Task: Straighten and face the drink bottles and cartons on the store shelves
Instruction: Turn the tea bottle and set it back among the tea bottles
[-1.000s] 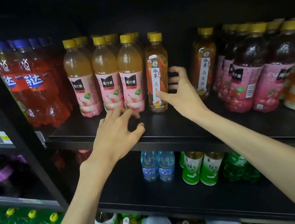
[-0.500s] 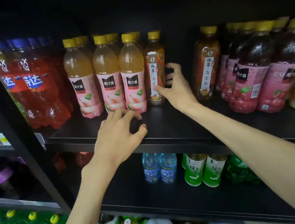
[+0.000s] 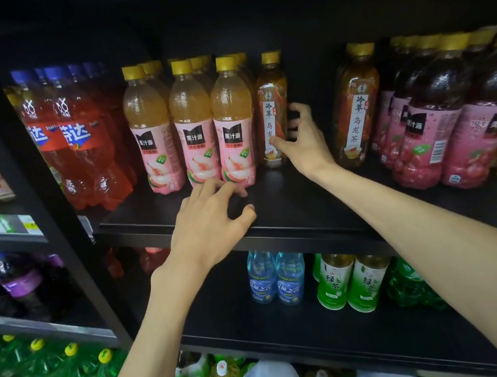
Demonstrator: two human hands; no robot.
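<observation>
Two bare forearms reach up from the bottom of the view toward a black shelf stocked with drinks. The right hand is stretched farthest in, its grip curled round the lower half of an oolong tea bottle: the thumb lies across the front of the white label and the fingers wrap behind the bottle's right side. That bottle stands upright on the shelf with its label facing out, just to the right of three peach juice bottles lined up at the shelf front, more of the same ranked behind them. The left hand hovers lower, at the shelf's front lip, palm down; its grip is loosely spread, fingers bent and apart, pinching nothing, the fingertips close to the base of the peach row.

A gap of bare shelf separates the held bottle from a second oolong tea bottle to the right, and beyond that stand dark plum drink bottles with pink labels. Left of the peach row are red soda bottles with blue caps. On the shelf below sit pale blue water bottles and green tea bottles. A neighbouring bay at the left holds purple soda and green bottles with yellow caps. The shelving is black and its back is in deep shadow.
</observation>
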